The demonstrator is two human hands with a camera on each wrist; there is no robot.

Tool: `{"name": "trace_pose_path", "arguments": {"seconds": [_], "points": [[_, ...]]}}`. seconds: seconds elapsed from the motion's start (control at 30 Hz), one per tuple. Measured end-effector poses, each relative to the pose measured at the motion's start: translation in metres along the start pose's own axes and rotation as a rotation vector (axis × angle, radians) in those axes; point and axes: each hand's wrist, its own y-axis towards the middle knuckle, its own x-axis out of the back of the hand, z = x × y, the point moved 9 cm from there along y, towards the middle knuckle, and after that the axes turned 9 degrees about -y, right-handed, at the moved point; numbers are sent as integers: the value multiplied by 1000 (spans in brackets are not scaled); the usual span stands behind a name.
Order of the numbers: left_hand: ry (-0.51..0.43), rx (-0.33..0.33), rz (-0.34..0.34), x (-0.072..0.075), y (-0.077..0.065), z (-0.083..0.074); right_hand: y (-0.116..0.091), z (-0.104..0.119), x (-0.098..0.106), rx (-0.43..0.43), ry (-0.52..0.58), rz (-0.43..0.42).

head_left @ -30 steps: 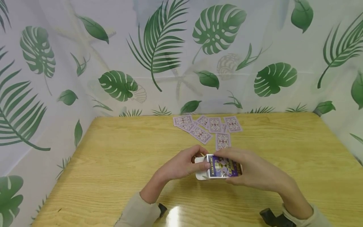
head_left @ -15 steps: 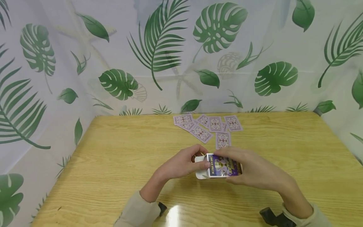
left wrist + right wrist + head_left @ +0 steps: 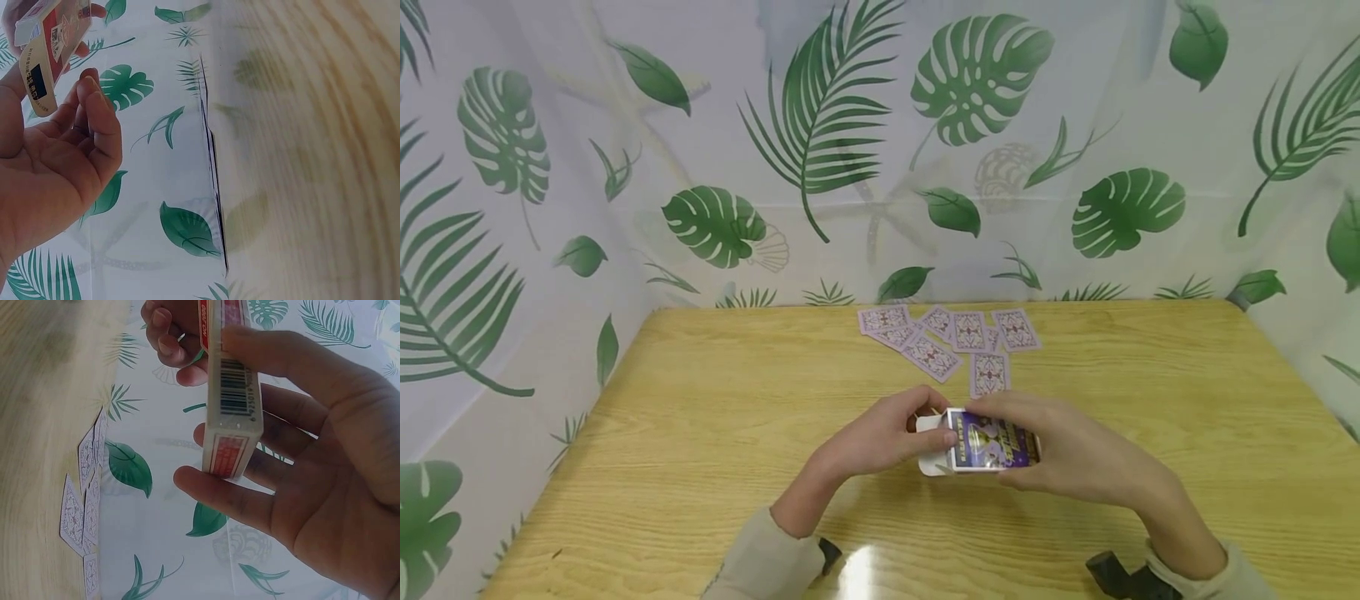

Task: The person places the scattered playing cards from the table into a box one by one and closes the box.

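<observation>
Head view: gripping card box w/ R hand at 3 o'clk, L hand at 9, near cards at 12.

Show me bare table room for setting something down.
The table is bare between its left edge and the left hand, and between its right edge and the right hand. Crowded: far middle, with scattered cards, and where both hands meet the box.

Purple, yellow-lettered box; mauve-patterned cards
</observation>
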Motion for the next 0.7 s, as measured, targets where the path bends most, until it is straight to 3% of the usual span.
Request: {"name": "trace_pose_path", "arguments": {"seconds": [0.2, 0.7], "points": [[8, -6, 5, -2, -1, 2, -2, -1, -1, -12, 10, 5], [28, -12, -32, 11, -3, 0, 2, -9, 1, -48, 14, 1]]}}
